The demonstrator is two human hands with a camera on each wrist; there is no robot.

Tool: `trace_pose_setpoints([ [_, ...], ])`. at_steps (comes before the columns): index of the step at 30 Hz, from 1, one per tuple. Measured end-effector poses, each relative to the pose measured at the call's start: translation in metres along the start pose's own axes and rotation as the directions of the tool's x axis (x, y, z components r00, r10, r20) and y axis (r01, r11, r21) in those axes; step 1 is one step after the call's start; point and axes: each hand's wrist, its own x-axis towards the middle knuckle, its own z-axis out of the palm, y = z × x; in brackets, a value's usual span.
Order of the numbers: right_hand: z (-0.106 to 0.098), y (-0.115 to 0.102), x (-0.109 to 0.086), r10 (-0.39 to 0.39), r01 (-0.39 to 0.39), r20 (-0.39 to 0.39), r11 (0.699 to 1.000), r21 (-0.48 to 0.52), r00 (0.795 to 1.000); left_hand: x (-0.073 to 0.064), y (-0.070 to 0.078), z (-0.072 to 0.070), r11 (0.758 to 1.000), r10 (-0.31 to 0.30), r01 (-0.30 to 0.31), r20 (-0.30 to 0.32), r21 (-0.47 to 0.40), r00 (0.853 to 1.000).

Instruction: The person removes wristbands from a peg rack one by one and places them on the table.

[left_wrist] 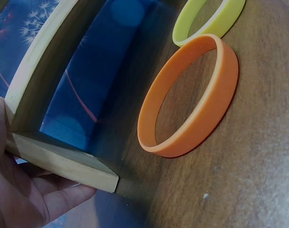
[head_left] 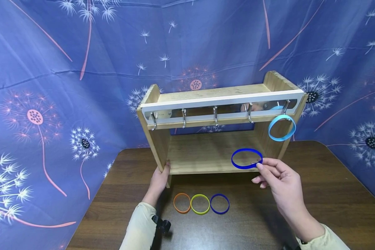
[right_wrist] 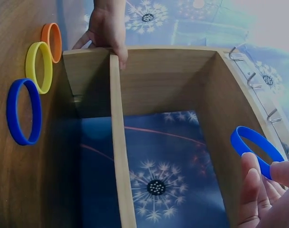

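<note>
A blue silicone wristband (head_left: 244, 167) is pinched between the thumb and fingers of my right hand (head_left: 282, 180), in front of the wooden rack's lower shelf. In the right wrist view the same band (right_wrist: 251, 137) tilts below the metal hooks. My left hand (head_left: 158, 182) grips the lower left corner of the wooden rack (head_left: 206, 147); its thumb lies on the shelf edge in the left wrist view. A light blue wristband (head_left: 282, 139) hangs from the rightmost hook (head_left: 286, 106). The other hooks, such as the middle one (head_left: 215, 115), carry nothing.
On the table (head_left: 118, 208), in front of the rack, an orange wristband (head_left: 182, 212), a yellow wristband (head_left: 200, 213) and a second blue wristband (head_left: 219, 212) lie in a row. A dandelion-patterned blue cloth (head_left: 112, 86) hangs behind the table.
</note>
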Motion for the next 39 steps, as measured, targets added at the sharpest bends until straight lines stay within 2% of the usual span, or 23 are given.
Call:
trace_pose_setpoints([
  [8, -0.001, 0.006, -0.004, 0.033, -0.033, -0.012, 0.999, -0.009, 0.999, -0.001, -0.001, 0.0, 1.0, 0.005, -0.005, 0.005, 0.004, 1.0],
  [11, 0.0, 0.009, -0.007, 0.059, -0.06, -0.033, 0.998, -0.032, 0.998, -0.001, 0.0, 0.0, 1.0, 0.009, -0.009, 0.008, 0.003, 1.0],
  [18, -0.002, 0.016, -0.013, 0.071, -0.072, -0.023, 0.994, -0.079, 0.997, -0.003, 0.001, 0.0, 1.0, 0.009, -0.009, 0.015, 0.0, 1.0],
  [23, -0.003, 0.019, -0.014, 0.097, -0.103, -0.055, 0.987, -0.127, 0.994, -0.002, 0.001, 0.0, 1.0, 0.011, -0.011, 0.015, -0.003, 1.0],
  [29, -0.006, 0.023, -0.016, 0.103, -0.108, -0.052, 0.987, -0.117, 0.993, -0.002, 0.001, 0.0, 1.0, 0.01, -0.01, 0.007, -0.007, 1.0],
  [39, -0.014, 0.028, -0.021, 0.174, -0.183, -0.067, 0.972, -0.15, 0.982, -0.002, 0.001, 0.0, 1.0, 0.018, -0.018, 0.007, -0.018, 1.0],
])
